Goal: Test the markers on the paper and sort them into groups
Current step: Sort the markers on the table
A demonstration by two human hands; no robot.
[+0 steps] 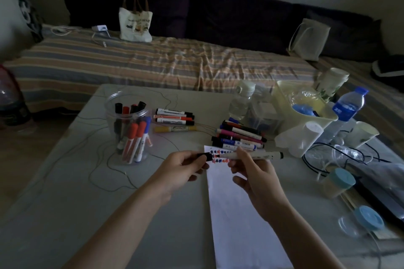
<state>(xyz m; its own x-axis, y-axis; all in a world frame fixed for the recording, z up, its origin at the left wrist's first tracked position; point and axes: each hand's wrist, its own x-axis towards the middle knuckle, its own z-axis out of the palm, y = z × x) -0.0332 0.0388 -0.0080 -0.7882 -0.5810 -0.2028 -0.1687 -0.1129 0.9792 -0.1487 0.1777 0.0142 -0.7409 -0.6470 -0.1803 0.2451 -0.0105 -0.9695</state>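
Both hands hold parts of one marker above the top of the paper: the right hand [254, 172] has its grip closed on a white-barrelled marker [255, 155], thumb and fingers pinching the barrel near its middle, with the bare tip pointing left and the dark end pointing right. Opposite it, the left hand [181, 170] pinches a black cap [204, 156] between thumb and fingertips, the cap lying just beside the marker's tip but apart from it. Beneath them lies a long white sheet of paper [236, 214] on the pale tabletop [65, 192], its far end covered with small test scribbles [218, 157] in red, blue and black. Just beyond the paper sits a pile of markers [239, 136] lying side by side, mostly dark-capped, one with a pink barrel. Further left on the tabletop is a second, smaller group [173, 117] of white markers with black and red ends, with a yellow marker [175, 129] lying just in front of it. Left of that stands a clear plastic jar [129, 129] holding more markers upright, red, blue and black caps among them. To the right stand clear water bottles [241, 99], a pale yellow bin [303, 105] and blue-lidded containers [340, 181]. Behind the tabletop is a bed with a striped cover [153, 61] and a white tote bag [135, 22].
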